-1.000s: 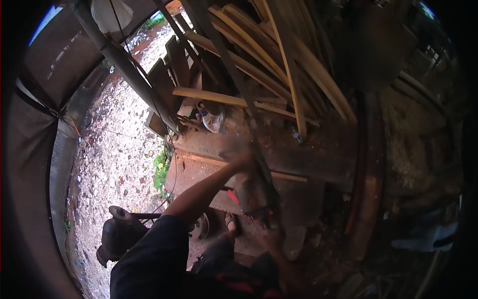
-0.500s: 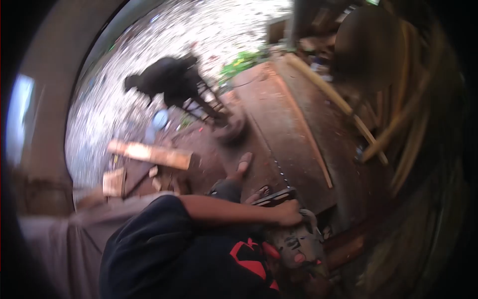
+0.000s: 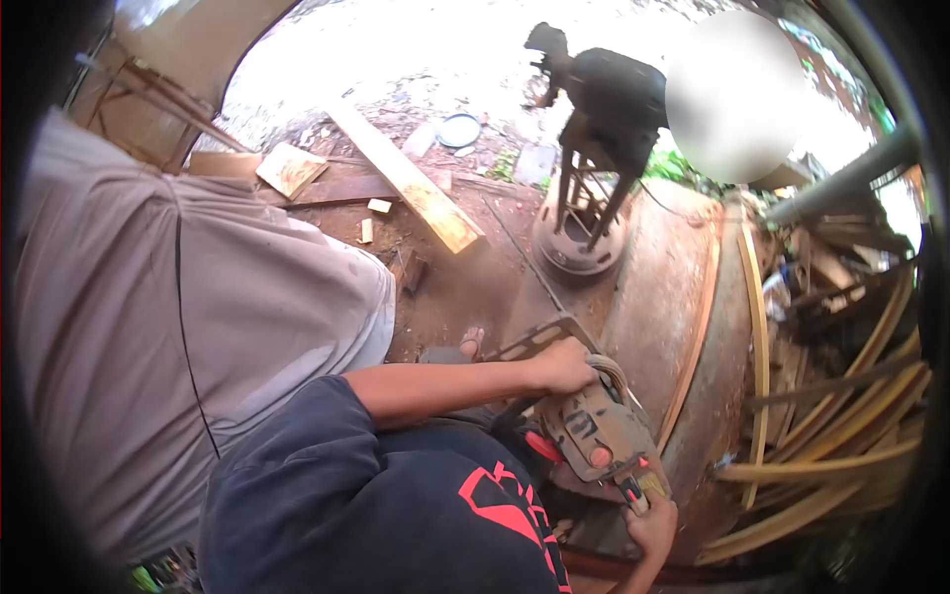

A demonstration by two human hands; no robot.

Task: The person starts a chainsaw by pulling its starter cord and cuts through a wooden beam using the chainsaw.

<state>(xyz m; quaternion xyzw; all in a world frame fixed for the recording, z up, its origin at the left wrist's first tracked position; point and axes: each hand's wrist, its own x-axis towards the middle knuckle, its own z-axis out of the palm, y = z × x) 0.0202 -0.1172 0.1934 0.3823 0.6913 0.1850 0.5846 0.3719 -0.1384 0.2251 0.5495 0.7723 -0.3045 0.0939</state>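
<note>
A dusty chainsaw (image 3: 594, 431) is held in front of the dark shirt with red print. My left hand (image 3: 566, 366) is closed round its front handle, beside the curved metal bar of the handle. Lower right, my right hand (image 3: 651, 520) grips the rear end of the saw. The long guide bar (image 3: 529, 262) points up and away, passing left of a black machine (image 3: 614, 99) on a round base (image 3: 579, 233). A bare foot (image 3: 473, 342) shows below the bar.
A grey-brown cloth (image 3: 267, 317) covers something large at the left. A wooden beam (image 3: 406, 178) and small wood blocks lie on the ground beyond it. Long boards (image 3: 633, 297) lie right of the machine. Curved wood strips (image 3: 841, 396) are piled at the far right, near a slanted post (image 3: 841, 178).
The view has swung left, bringing the covered object and the beam into clearer sight. The black machine now appears farther right. Both hands remain on the chainsaw.
</note>
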